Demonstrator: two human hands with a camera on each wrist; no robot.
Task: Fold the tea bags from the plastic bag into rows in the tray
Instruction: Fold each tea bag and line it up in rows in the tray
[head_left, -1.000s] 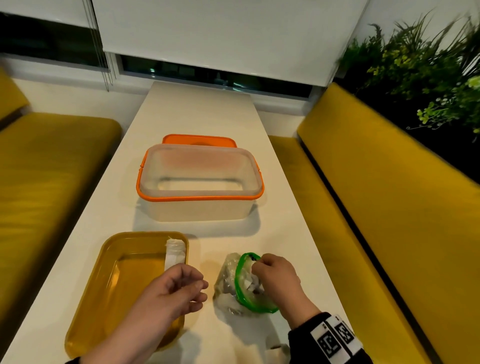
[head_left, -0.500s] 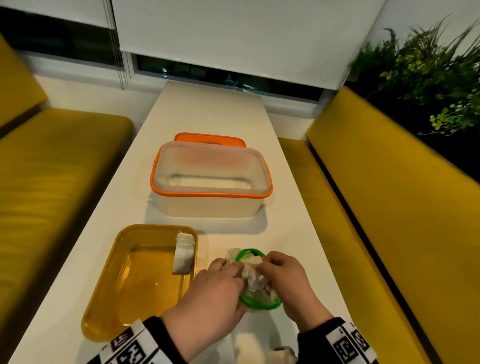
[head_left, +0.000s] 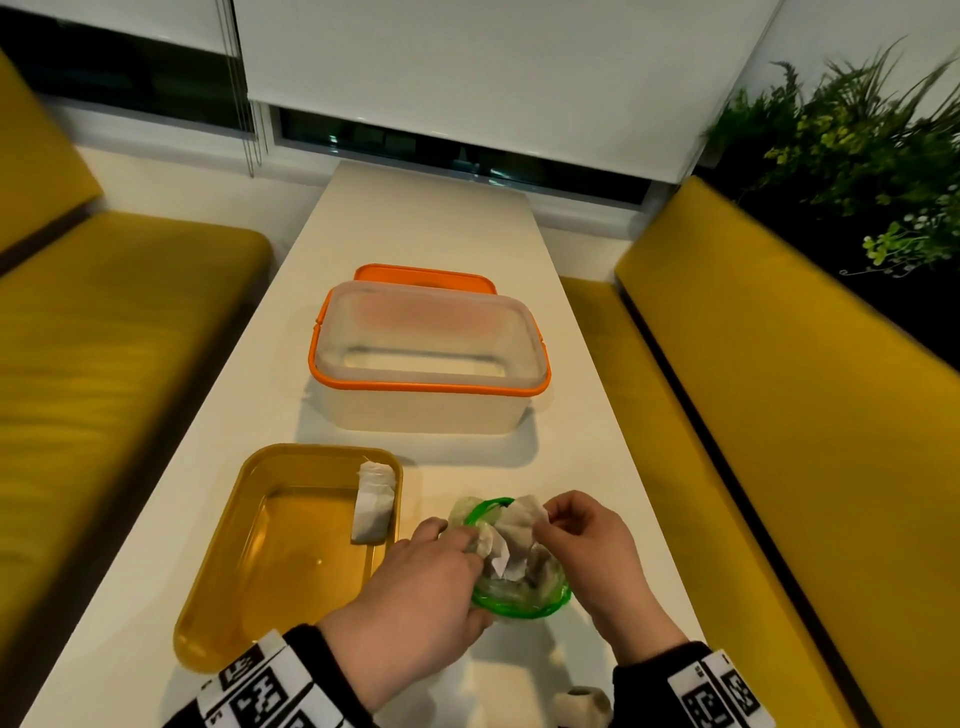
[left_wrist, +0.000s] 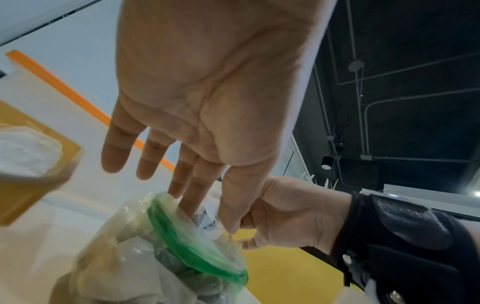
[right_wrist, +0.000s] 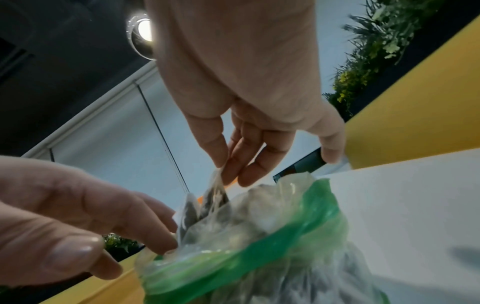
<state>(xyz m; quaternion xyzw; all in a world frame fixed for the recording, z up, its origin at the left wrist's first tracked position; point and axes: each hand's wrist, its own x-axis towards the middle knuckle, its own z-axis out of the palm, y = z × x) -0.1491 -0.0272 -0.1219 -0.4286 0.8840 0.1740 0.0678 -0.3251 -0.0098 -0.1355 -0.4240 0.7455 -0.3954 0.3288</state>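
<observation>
Nearest on the white bench (head_left: 415, 218), the left hand (head_left: 415, 592) reaches straight fingers into the mouth of the green-rimmed plastic bag (head_left: 519, 612); whether they pinch anything I cannot tell. Just beside it, the right hand (head_left: 592, 545) pinches the top corner of a tea bag (head_left: 519, 525) standing half out of that mouth. Left of the bag, a folded tea bag (head_left: 375, 499) lies along the yellow tray (head_left: 291, 566)'s right wall. Beyond stands an orange-rimmed container (head_left: 431, 410).

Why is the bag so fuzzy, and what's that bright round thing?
Right wrist view: the bag sits very near the lens, so it likely blurs; the bright thing is a ceiling lamp flaring. Left wrist view: the tray corner smears too. Head view: sharp in the middle, bench streaked at the left edge.
</observation>
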